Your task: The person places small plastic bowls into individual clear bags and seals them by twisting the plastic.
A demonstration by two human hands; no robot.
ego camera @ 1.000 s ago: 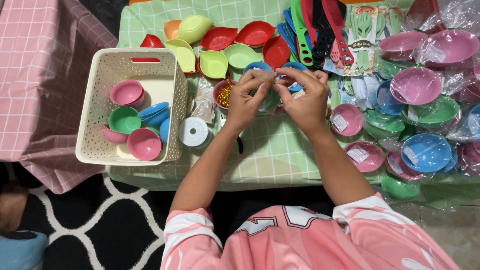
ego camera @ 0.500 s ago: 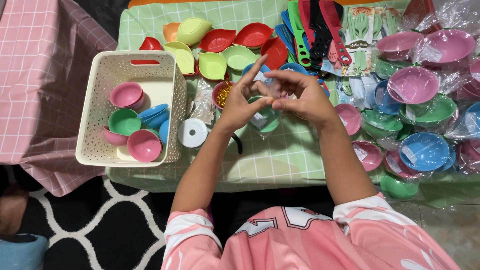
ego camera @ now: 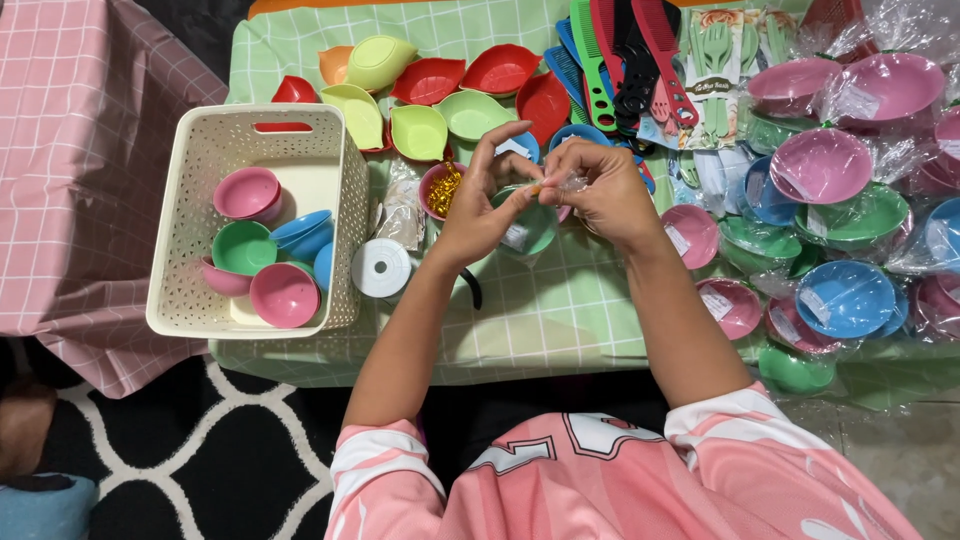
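Both hands lower and closer than half a second ago. Left hand (ego camera: 485,205) no longer has fingers splayed upward; thumb and forefinger now pinch a small gold twist tie (ego camera: 537,188). Right hand (ego camera: 600,190) gathers the clear wrap (ego camera: 572,183) over the green bowl (ego camera: 530,225).

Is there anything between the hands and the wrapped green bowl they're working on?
Nothing visible. The left hand and right hand both meet at the clear wrap over the green bowl, pinching it together near the top. The cream basket sits off to the left, apart from them.
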